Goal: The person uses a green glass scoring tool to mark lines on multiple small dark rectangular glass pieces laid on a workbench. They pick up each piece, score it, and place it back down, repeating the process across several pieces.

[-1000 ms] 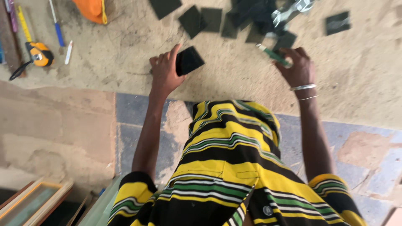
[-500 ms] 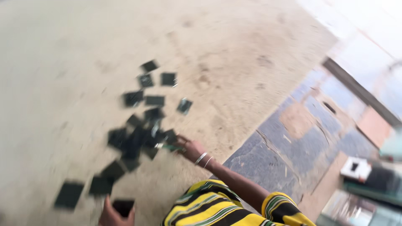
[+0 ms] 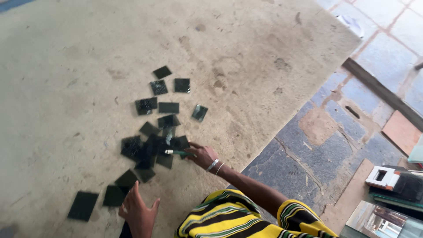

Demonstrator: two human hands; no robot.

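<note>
Several dark square glass pieces lie scattered on a beige mat. My right hand, with bangles at the wrist, is shut on a thin green-handled tool whose tip points into the dense heap of squares. My left hand rests on the mat with its fingers apart and nothing in it. It lies just right of a dark square, and another square sits further left. My yellow and black striped garment fills the bottom edge.
A blue and brown tiled floor borders the mat on the right. A dark wooden strip lies across it. Mirror panes, a white frame-like box and a brown tile sit at the bottom right.
The view has swung round, so the tools and tape measure left the picture. My left hand held a dark square earlier and now lies open on the mat. My right hand keeps the green tool.
</note>
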